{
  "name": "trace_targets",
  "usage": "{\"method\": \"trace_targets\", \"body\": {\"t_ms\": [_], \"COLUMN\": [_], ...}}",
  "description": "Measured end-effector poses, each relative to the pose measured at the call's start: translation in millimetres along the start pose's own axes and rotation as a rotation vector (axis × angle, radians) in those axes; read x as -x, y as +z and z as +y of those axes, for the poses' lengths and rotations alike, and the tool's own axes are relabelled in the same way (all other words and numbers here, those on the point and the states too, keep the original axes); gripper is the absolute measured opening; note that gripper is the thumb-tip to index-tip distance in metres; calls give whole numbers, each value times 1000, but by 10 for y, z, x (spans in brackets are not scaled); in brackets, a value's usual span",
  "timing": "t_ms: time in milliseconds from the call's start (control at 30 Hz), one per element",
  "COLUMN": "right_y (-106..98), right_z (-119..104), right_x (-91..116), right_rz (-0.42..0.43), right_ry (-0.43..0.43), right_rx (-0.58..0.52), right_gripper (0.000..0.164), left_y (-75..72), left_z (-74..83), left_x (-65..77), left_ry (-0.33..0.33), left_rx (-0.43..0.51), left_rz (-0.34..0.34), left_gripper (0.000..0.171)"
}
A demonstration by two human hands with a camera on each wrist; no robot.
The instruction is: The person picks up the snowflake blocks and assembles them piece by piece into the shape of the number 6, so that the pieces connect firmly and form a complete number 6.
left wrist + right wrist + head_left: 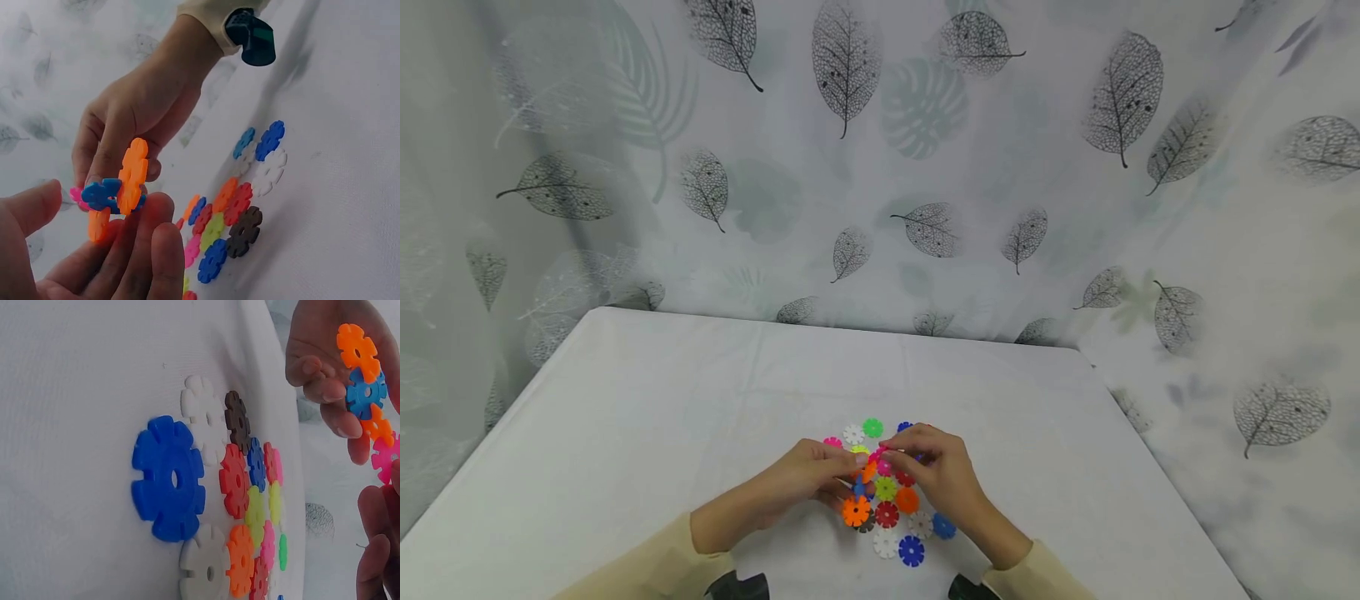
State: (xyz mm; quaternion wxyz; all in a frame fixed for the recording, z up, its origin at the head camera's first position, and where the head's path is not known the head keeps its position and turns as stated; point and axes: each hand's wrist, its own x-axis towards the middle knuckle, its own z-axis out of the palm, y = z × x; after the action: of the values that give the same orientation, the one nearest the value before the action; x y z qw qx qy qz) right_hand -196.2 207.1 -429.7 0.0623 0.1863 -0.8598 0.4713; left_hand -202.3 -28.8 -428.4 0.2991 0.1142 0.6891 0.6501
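My left hand (797,477) holds a short chain of flower-shaped notched plastic discs. In the right wrist view the chain has an orange disc (358,355) at one end, a blue disc (357,395) in the middle and a second orange disc (375,427). A pink disc (384,461) meets that second orange one; whether their slots are locked together I cannot tell. The thumb and fingers of my right hand (946,473) pinch the pink disc. In the left wrist view the large orange disc (133,175) stands upright, partly covering the blue one.
Loose discs lie on the white-covered table (700,392) below my hands, among them a blue disc (912,551), a white disc (886,544), a red disc (887,514) and a green disc (872,427). A leaf-patterned curtain (917,183) hangs behind the table.
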Motion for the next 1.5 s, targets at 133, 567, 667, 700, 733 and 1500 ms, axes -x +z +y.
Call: {"method": "trace_targets", "body": {"t_ms": [133, 567, 667, 700, 733, 1500], "right_y": [-9, 0, 10, 11, 11, -493], "right_z": [-9, -36, -30, -27, -25, 274], "right_x": [29, 83, 83, 83, 84, -50], "right_rz": [-18, -83, -98, -101, -99, 387], "right_ry": [-43, -123, -121, -118, -119, 70], "right_rx": [-8, -87, -105, -111, -115, -7], "right_gripper": [10, 11, 12, 12, 13, 37], "left_y": [14, -34, -42, -42, -41, -75], "left_z": [6, -104, -114, -113, -112, -79], "left_x": [-20, -60, -72, -74, -78, -64], "left_ry": [-45, -55, -49, -51, -52, -28], "left_rx": [-41, 4, 22, 23, 26, 82], "left_rz": [52, -58, -97, -97, -95, 132], "left_gripper": [52, 46, 46, 46, 46, 52]}}
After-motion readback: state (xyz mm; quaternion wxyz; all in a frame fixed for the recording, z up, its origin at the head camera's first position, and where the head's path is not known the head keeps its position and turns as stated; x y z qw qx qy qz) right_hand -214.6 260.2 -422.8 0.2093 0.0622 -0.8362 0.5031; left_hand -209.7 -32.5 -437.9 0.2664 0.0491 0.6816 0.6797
